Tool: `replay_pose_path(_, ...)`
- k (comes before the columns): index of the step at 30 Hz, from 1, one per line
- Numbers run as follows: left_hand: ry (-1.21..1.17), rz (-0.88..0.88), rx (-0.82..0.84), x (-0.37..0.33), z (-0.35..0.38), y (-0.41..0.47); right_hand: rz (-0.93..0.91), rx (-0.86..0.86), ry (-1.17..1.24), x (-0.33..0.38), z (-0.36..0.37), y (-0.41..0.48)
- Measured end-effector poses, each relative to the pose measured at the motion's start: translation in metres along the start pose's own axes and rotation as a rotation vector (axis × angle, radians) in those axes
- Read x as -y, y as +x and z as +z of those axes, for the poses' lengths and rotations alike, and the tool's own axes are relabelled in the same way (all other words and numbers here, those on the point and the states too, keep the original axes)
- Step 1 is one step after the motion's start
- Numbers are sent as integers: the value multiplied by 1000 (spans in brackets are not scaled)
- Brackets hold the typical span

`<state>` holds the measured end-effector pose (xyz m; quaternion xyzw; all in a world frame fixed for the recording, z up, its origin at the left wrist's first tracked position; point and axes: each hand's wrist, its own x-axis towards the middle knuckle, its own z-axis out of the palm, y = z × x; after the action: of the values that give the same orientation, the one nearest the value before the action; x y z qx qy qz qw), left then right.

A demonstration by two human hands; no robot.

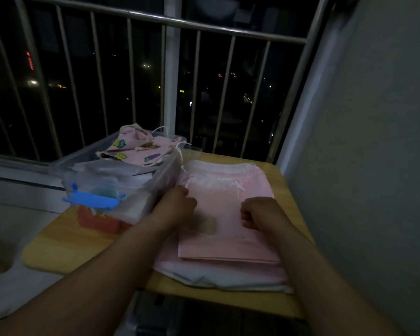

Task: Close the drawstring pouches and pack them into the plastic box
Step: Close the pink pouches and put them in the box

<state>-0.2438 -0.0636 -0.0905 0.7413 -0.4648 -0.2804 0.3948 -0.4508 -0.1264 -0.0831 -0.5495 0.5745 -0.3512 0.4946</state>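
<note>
Head view: a flat pink pouch (230, 226) tops a stack of pouches on the wooden table (66, 246), its gathered drawstring mouth toward twelve o'clock. Both hands rest on it. The left hand (177, 204), blurred, sits at its nine o'clock edge and the right hand (260, 212) at three o'clock. Both have curled fingers, and I cannot tell whether they pinch cloth. The clear plastic box (160, 180) sits just beside the stack at ten o'clock, with printed pouches (141, 147) heaped at its far end.

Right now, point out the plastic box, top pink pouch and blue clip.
plastic box (162, 177): head view, its clear right wall.
top pink pouch (220, 206): head view, bare middle cloth.
blue clip (92, 199): head view, its middle bar.
</note>
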Motion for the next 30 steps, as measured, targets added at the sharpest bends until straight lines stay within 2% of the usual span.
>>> replay_pose_path(3, -36, -17, 6, 2, 4, 1, 40, 39, 100, -3, 5, 1)
replay_pose_path(7, -33, -11, -3, -4, 7, -1, 57, 60, 34, -7, 7, 7)
replay_pose_path(12, -176, -33, 5, -4, 6, -2, 65, 201, 331, -6, 1, 4)
replay_pose_path(16, -421, -89, 112, -18, 9, -6, 92, 291, 505, -2, -22, -3)
replay_pose_path(20, -550, -181, 267, -28, 19, -15, 105, 368, 584, -2, -33, -15)
replay_pose_path(24, -670, -158, 379, -34, 24, -24, 99, 412, 620, -1, -37, -25)
replay_pose_path(27, -685, -81, 374, -37, 21, -21, 98, 358, 638, 2, -42, -28)
replay_pose_path(30, -603, -100, 433, -37, 10, -26, 113, 322, 599, 1, -44, -27)
